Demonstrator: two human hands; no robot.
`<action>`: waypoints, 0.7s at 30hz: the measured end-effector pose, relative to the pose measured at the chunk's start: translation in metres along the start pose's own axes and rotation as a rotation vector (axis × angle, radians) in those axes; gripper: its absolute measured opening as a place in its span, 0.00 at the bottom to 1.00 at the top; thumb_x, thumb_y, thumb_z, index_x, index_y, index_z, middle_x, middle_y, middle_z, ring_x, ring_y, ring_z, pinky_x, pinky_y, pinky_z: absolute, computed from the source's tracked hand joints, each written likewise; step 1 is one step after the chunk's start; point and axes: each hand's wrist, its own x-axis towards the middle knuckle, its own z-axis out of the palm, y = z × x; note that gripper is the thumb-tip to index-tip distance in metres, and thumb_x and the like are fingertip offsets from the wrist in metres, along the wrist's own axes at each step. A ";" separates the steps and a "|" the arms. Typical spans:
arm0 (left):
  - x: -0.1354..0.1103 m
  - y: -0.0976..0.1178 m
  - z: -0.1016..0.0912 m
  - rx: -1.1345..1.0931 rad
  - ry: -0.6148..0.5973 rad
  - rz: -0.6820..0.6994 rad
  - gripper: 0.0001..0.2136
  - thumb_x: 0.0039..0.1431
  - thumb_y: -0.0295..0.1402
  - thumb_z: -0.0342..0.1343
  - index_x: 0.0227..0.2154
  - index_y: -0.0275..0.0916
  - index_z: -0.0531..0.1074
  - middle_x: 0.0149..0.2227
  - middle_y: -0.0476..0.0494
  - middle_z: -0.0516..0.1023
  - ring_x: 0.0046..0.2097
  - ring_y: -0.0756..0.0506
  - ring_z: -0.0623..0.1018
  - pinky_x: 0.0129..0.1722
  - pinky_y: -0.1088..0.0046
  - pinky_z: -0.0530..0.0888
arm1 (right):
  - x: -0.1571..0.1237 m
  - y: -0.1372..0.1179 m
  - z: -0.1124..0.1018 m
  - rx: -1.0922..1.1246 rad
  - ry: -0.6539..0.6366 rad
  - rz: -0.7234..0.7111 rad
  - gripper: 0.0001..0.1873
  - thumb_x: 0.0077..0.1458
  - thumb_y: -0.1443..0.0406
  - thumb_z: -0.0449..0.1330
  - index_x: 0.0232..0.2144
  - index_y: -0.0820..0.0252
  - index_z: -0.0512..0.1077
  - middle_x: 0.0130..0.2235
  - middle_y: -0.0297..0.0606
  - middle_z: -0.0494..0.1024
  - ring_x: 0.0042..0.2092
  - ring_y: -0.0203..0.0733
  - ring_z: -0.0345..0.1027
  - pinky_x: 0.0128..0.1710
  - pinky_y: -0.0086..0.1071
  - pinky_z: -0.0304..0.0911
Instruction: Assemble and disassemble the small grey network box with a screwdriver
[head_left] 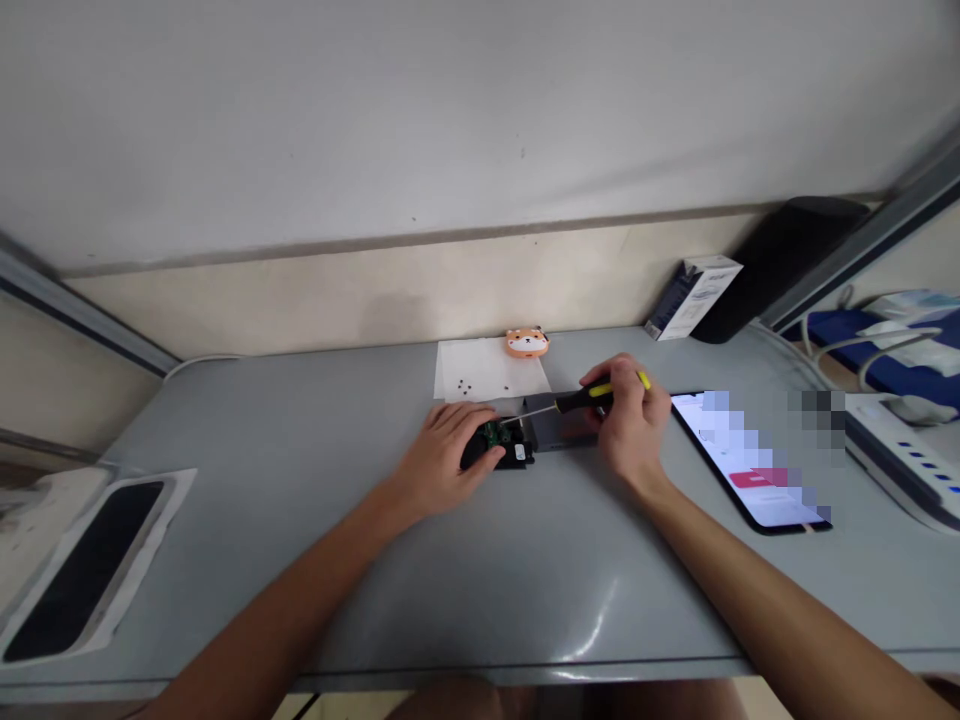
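Observation:
My right hand is closed round the black and yellow handle of a screwdriver. Its thin shaft slants left and its tip reaches a green circuit board; whether it sits in a screw is too small to tell. The board lies in a small black device housing, opened up on the table. My left hand grips that housing from the left, fingers along the far edge and thumb at the near side. Beside it, under the screwdriver and right hand, lies a dark grey flat casing.
Several tiny screws lie on white paper behind the hands, with an orange animal-faced case at its edge. A lit phone, a power strip, a box and a black cylinder stand right. A dark panel lies left.

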 end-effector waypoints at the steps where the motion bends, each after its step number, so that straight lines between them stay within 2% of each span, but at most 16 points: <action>1: 0.000 0.000 0.000 0.000 0.025 0.016 0.12 0.72 0.37 0.54 0.54 0.41 0.73 0.56 0.39 0.80 0.58 0.38 0.78 0.62 0.53 0.71 | -0.001 -0.001 0.000 0.018 0.000 0.021 0.26 0.60 0.43 0.56 0.23 0.55 0.69 0.22 0.31 0.65 0.21 0.35 0.61 0.14 0.27 0.58; 6: 0.001 0.000 -0.001 -0.018 0.102 0.052 0.09 0.71 0.37 0.55 0.47 0.42 0.76 0.50 0.41 0.83 0.54 0.41 0.80 0.59 0.55 0.72 | -0.007 -0.006 0.001 0.048 -0.009 0.029 0.25 0.60 0.43 0.55 0.24 0.55 0.68 0.23 0.30 0.65 0.20 0.33 0.60 0.15 0.28 0.63; 12: 0.002 -0.004 0.002 -0.017 0.199 0.048 0.09 0.73 0.36 0.54 0.39 0.44 0.79 0.42 0.45 0.85 0.46 0.44 0.82 0.55 0.59 0.72 | -0.010 -0.009 0.002 0.021 -0.007 -0.002 0.25 0.60 0.44 0.55 0.23 0.55 0.67 0.22 0.31 0.65 0.20 0.33 0.59 0.13 0.27 0.59; 18: 0.002 -0.005 0.004 0.007 0.288 0.118 0.08 0.73 0.35 0.56 0.38 0.43 0.78 0.39 0.47 0.85 0.43 0.46 0.81 0.50 0.62 0.72 | -0.009 -0.009 0.003 0.041 0.006 0.015 0.25 0.58 0.43 0.57 0.22 0.55 0.69 0.22 0.31 0.65 0.19 0.34 0.59 0.13 0.28 0.57; 21: 0.001 -0.005 0.005 0.019 0.280 0.113 0.08 0.74 0.34 0.55 0.40 0.43 0.79 0.39 0.47 0.85 0.43 0.45 0.82 0.50 0.62 0.72 | -0.009 -0.009 0.002 0.040 -0.001 0.020 0.25 0.58 0.43 0.57 0.22 0.55 0.69 0.21 0.30 0.64 0.18 0.34 0.58 0.13 0.28 0.57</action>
